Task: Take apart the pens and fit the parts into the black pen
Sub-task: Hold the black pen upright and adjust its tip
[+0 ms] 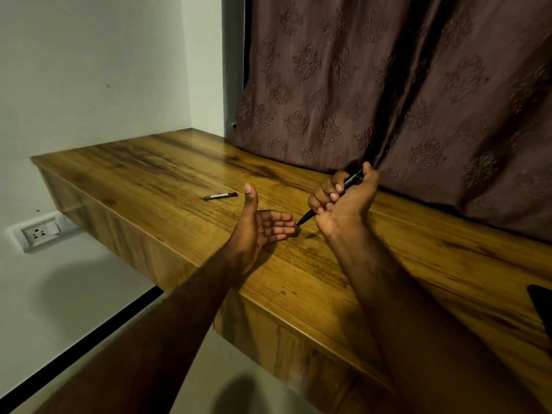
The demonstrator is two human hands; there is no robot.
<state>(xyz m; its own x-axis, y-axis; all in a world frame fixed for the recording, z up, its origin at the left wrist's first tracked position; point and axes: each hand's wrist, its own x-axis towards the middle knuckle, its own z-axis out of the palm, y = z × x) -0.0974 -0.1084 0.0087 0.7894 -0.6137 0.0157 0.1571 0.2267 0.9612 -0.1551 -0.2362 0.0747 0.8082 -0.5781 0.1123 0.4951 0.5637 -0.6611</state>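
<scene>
We are gripping the slim black plastic pen (331, 197) in our right hand (343, 201), tip aimed at our open, empty left hand (263, 225) above the wooden counter (167, 165); loose parts may drop out and roll away.

Wooden desktop (167, 162) with dark grain streaks, set into the corner of a pale wall (89, 70). Behind, brown curtain (388, 85) with embossed floral motifs, reaching down to the desktop's far edge. Lower left, white wall socket (38, 233) below desktop level. Far right, dark object (542, 306), cut off by the frame.
</scene>
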